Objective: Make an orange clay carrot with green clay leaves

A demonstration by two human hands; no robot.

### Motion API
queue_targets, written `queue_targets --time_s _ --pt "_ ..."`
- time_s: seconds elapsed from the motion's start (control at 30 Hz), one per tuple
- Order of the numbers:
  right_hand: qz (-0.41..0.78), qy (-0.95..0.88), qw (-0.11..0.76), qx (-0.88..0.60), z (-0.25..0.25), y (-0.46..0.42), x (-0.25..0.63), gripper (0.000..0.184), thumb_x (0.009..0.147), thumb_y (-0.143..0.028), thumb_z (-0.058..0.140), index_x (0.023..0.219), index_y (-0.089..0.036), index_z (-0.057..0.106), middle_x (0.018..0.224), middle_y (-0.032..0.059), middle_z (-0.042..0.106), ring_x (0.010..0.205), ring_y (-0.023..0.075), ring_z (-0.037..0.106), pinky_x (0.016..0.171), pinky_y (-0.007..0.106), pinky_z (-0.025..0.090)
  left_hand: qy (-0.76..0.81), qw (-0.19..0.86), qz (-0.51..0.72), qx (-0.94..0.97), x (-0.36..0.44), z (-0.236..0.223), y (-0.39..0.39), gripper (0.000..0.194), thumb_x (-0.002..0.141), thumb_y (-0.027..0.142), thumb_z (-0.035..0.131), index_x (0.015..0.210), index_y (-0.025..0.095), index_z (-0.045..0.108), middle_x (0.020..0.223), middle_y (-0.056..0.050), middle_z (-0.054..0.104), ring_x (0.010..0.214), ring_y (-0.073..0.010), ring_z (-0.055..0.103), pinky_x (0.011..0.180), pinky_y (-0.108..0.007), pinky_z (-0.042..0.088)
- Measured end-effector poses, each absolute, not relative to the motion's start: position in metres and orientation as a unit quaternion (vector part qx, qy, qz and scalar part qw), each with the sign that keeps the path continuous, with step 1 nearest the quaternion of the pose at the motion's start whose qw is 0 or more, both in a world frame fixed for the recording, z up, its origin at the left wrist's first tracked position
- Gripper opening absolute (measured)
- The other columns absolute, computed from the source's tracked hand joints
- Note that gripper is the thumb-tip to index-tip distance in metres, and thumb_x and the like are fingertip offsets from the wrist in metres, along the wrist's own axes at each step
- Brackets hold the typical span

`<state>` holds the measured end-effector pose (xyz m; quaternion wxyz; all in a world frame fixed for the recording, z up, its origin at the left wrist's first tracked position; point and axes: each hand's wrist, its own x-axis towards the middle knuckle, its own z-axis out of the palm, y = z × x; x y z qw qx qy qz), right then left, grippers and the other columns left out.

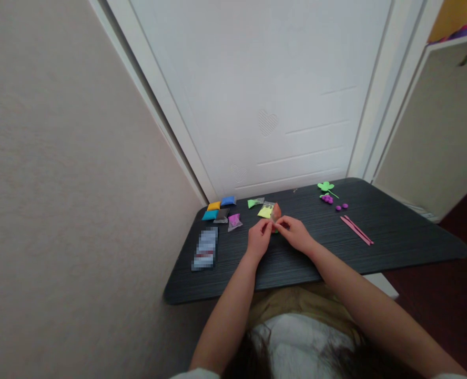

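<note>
Near the middle of the table, my left hand [259, 238] and my right hand [296, 233] meet with their fingertips pinched. Between them they hold a small orange-red packet [276, 210], its upper part sticking up past my fingers. Its lower part is mostly hidden, with a bit of red and green showing below the fingertips. Just behind it lies a yellow packet [265, 211] in clear wrap. A light green packet [254, 203], opened or partly flattened, lies farther back. Left of my hands rests a purple packet [234, 221] in clear wrap.
Blue [229, 200], orange-yellow [213, 206], teal [210, 215] and dark [222, 215] packets cluster back left, behind a blurred phone-like rectangle [205, 249]. On the right are a green flower shape [325, 187], several purple balls [327, 199] and pink sticks [356, 230]. A white door [257, 79] borders the table.
</note>
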<state>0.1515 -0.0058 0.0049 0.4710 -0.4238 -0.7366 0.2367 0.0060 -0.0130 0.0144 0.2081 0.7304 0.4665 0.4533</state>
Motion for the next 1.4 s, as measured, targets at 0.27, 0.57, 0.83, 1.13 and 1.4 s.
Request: queue_targets --time_s 0.27,0.57,0.83,1.13,1.4 --pt "0.110 -0.794 0.466 -0.374 0.006 -0.015 0.140 0.015 0.080 -0.019 0.042 0.087 -0.019 0.055 0.088 0.0061 0.060 0.085 0.0163 0.054 0.079 0.031 0.042 0.519 0.112 0.428 0.731 0.005 0.014 -0.017 0.019 0.079 0.029 0.042 0.071 0.018 0.055 0.065 0.002 0.057 0.061 -0.0098 0.051 0.061 -0.022 0.038" --pt "0.146 -0.763 0.488 -0.399 0.006 -0.015 0.142 0.016 0.080 -0.021 0.043 0.088 -0.019 0.057 0.085 0.0041 0.061 0.077 0.0139 0.056 0.075 0.027 0.043 0.475 0.071 0.424 0.768 0.006 0.014 -0.016 0.022 0.082 0.028 0.036 0.071 0.017 0.053 0.067 0.000 0.052 0.063 -0.0103 0.047 0.060 -0.022 0.035" --pt "0.180 -0.684 0.531 -0.467 0.008 -0.012 0.134 0.014 0.079 -0.028 0.044 0.078 -0.018 0.055 0.074 0.0027 0.061 0.067 0.0140 0.056 0.065 0.026 0.042 0.479 0.033 0.433 0.763 0.008 0.016 -0.015 0.023 0.081 0.024 0.036 0.064 0.018 0.050 0.065 -0.001 0.051 0.064 -0.0112 0.047 0.062 -0.024 0.035" --pt "0.168 -0.689 0.540 -0.452 0.007 -0.011 0.142 0.014 0.077 -0.026 0.047 0.080 -0.019 0.057 0.079 0.0032 0.062 0.072 0.0148 0.057 0.070 0.028 0.044 0.467 0.046 0.444 0.763 0.005 0.011 -0.016 0.021 0.079 0.026 0.040 0.063 0.018 0.049 0.063 0.000 0.050 0.062 -0.0105 0.047 0.060 -0.023 0.037" --pt "0.116 -0.741 0.490 -0.443 0.003 -0.013 0.139 0.013 0.078 -0.021 0.045 0.083 -0.019 0.057 0.084 0.0047 0.061 0.078 0.0156 0.056 0.073 0.029 0.043 0.510 0.104 0.442 0.731 0.010 0.013 -0.020 0.017 0.080 0.032 0.041 0.080 0.019 0.052 0.073 0.000 0.055 0.063 -0.0104 0.051 0.061 -0.023 0.040"
